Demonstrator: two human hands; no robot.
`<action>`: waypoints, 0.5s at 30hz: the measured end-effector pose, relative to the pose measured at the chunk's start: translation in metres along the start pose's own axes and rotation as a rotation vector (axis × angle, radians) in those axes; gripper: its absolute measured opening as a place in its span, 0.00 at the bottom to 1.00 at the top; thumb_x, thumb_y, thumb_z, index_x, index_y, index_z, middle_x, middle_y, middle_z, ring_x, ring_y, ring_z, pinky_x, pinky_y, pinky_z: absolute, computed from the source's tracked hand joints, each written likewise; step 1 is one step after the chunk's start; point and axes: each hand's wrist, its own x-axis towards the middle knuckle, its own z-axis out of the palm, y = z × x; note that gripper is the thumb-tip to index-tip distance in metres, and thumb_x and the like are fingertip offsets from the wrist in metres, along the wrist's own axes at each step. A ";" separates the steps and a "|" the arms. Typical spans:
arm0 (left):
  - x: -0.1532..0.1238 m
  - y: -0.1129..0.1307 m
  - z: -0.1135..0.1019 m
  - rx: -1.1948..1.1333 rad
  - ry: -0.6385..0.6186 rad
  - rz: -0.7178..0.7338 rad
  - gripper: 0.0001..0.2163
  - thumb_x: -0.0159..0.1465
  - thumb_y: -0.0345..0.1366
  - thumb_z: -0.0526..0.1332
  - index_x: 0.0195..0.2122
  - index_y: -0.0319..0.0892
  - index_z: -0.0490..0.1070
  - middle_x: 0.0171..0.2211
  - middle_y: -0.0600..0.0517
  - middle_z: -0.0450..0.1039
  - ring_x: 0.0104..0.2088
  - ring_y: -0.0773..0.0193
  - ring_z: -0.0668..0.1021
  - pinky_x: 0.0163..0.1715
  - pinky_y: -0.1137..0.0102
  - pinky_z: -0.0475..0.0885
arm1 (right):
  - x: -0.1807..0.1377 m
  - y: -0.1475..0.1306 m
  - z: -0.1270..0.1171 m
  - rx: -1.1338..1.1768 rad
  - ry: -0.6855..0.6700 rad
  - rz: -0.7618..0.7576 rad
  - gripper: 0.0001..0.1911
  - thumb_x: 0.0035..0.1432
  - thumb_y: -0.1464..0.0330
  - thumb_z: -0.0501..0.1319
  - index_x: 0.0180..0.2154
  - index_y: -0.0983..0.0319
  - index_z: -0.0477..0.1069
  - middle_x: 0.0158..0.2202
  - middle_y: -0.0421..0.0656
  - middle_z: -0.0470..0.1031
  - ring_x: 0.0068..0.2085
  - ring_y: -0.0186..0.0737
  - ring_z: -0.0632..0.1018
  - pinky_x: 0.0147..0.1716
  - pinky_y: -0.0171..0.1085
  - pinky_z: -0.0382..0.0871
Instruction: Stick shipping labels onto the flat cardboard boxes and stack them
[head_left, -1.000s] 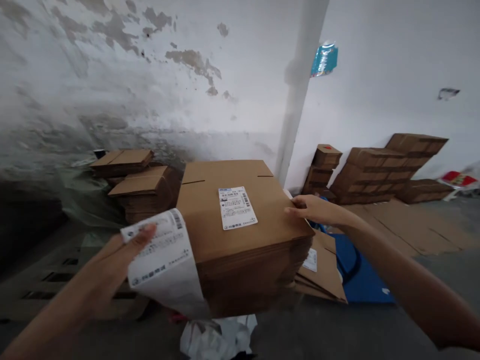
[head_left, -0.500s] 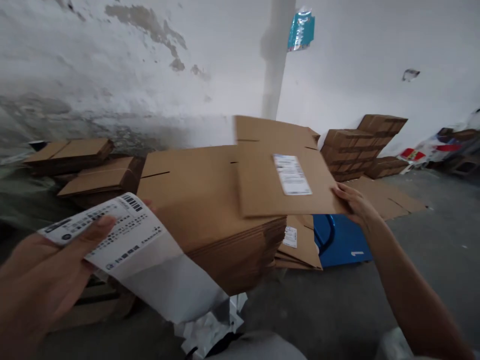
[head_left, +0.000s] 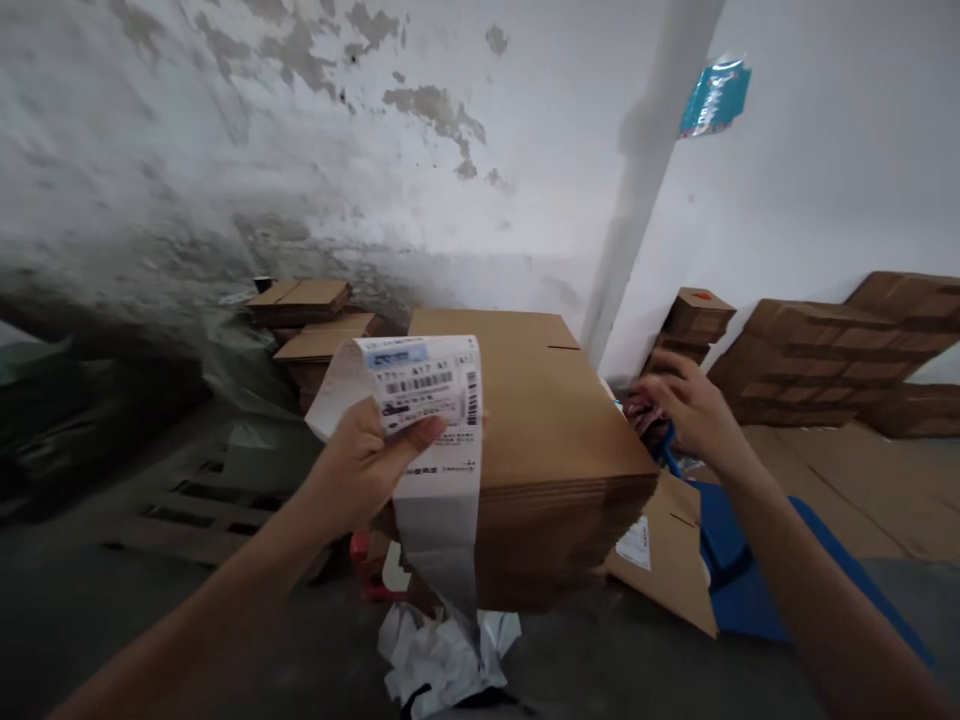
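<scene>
Landmark: carton stack. Left hand: grip pinches label strip above the stack's near-left edge; tail hangs down its front. Right hand: beside the stack's right edge, fingers curled; cannot tell whether they hold anything. Risk (judged): strip may crease or tear if the tail snags on the stack's edge or the crumpled paper below. Surroundings: labelled carton and blue panel low right of the stack; smaller cartons left. Strip hides the stack's near-left corner.
</scene>
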 end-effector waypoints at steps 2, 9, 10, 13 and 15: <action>0.001 0.002 0.007 0.111 -0.047 0.066 0.13 0.62 0.41 0.64 0.46 0.43 0.78 0.46 0.47 0.79 0.51 0.48 0.77 0.52 0.58 0.72 | 0.005 -0.069 0.038 0.014 -0.240 -0.269 0.16 0.55 0.59 0.64 0.42 0.62 0.72 0.47 0.51 0.73 0.40 0.41 0.77 0.40 0.40 0.73; -0.003 0.005 -0.022 -0.235 -0.049 -0.109 0.19 0.60 0.50 0.64 0.41 0.39 0.79 0.37 0.45 0.80 0.39 0.52 0.80 0.39 0.66 0.76 | -0.012 -0.178 0.108 0.006 -0.399 -0.546 0.04 0.59 0.72 0.60 0.38 0.62 0.68 0.35 0.40 0.74 0.36 0.34 0.72 0.36 0.34 0.65; -0.002 0.008 -0.026 -0.387 0.012 -0.165 0.20 0.62 0.52 0.60 0.37 0.37 0.79 0.34 0.45 0.80 0.35 0.54 0.80 0.35 0.67 0.76 | -0.014 -0.176 0.114 -0.018 -0.385 -0.579 0.05 0.59 0.73 0.60 0.39 0.61 0.67 0.35 0.40 0.74 0.35 0.34 0.72 0.36 0.34 0.64; 0.004 0.018 -0.030 -0.664 0.262 -0.338 0.15 0.67 0.40 0.55 0.31 0.35 0.77 0.24 0.47 0.77 0.23 0.63 0.77 0.23 0.72 0.73 | -0.025 -0.168 0.128 -0.105 -0.387 -0.783 0.07 0.61 0.75 0.58 0.41 0.60 0.67 0.38 0.41 0.73 0.40 0.37 0.72 0.40 0.36 0.64; 0.012 0.021 -0.033 -0.709 0.386 -0.400 0.11 0.66 0.30 0.54 0.34 0.34 0.76 0.22 0.49 0.76 0.19 0.67 0.75 0.19 0.75 0.70 | -0.029 -0.172 0.123 -0.143 -0.366 -0.892 0.06 0.60 0.77 0.57 0.37 0.60 0.67 0.41 0.44 0.71 0.45 0.41 0.70 0.44 0.39 0.64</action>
